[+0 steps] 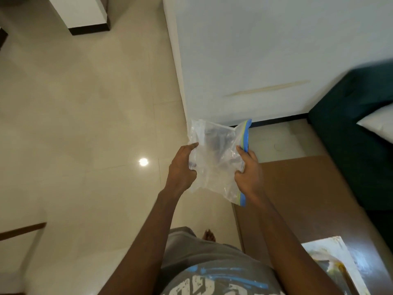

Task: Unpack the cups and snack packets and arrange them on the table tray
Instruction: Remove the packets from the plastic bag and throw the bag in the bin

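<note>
He's got a clear plastic zip bag (214, 154) held up in front of him, in the air, at about the spot where the tiled floor (85, 124) meets the far corner of a brown surface (297, 188). The bag's blue and green zip strip runs down its right edge. There's something darkish showing through the plastic, but it's too blurred to say what.

Both hands are on it. The left hand (182, 167) grips the left side, its fingers curled into the crumpled plastic with the forefinger stretched up along the edge. The right hand (248, 171) is closed on the zip strip, thumb in front, fingers behind.

Below the arms you see his grey T-shirt (212, 273) with blue and white print, and one bare foot (209, 235) on the tiles. On the brown surface, down in the near right corner, lies a pale printed sheet (331, 265); its picture is smeared.

Behind the bag stands a white wall (255, 60) with a dark strip along its foot. Off to the right is a dark green seat (350, 145) with a white cushion (378, 126) on it. A bright lamp reflection (143, 161) shines on the floor, left of his hands.
</note>
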